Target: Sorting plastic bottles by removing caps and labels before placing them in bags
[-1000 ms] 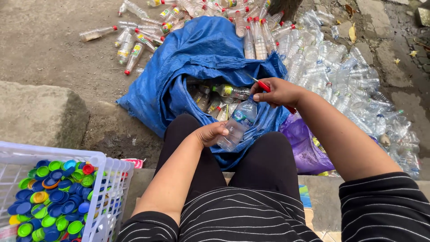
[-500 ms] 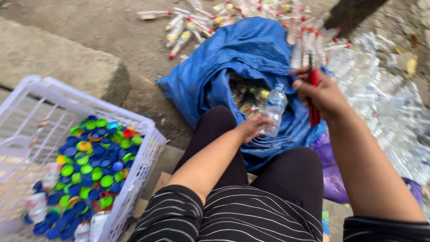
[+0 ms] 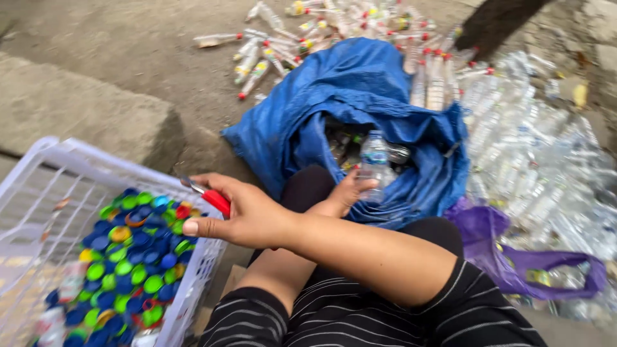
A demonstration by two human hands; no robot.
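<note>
Right hand [image 3: 247,218] crossed to basket rim [image 3: 212,254], pinching red cutter [image 3: 212,198]; left hand [image 3: 350,193] grips bottle [image 3: 374,157].

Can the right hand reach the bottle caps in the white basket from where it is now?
Probably yes. The right hand, holding a red-handled tool, hovers at the rim of the white basket, and the bottle caps lie uncovered just below it.

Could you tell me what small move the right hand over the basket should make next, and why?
Probably let go of whatever it carries over the white basket. The right hand, gripping a red-handled tool, reaches across to hover above the bottle caps, while the left hand holds a clear bottle by the blue sack. Whether a cap is held cannot be seen.
</note>
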